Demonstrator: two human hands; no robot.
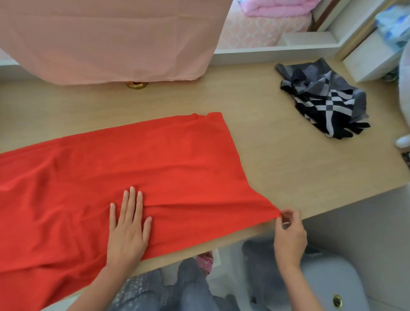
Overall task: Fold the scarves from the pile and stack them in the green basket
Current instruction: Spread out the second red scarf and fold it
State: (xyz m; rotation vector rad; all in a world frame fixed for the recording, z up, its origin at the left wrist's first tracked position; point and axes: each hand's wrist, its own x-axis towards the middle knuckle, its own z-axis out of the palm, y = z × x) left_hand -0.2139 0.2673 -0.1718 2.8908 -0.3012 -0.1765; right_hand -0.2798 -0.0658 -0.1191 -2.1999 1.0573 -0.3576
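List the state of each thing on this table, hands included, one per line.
red scarf, spread out on the table, wrinkled, not yet folded.
left hand, flat on the red scarf, fingers straight.
right hand, pinches the red scarf's near right corner at the table edge.
checked scarf, crumpled in a heap, no hand on it.
pink cloth, hangs over the table's far side.

A plain bright-red fabric scarf [118, 170] covers the pale wood worktop [281, 154]; a crumpled scarf [326, 99] shows grey, black and white checks.
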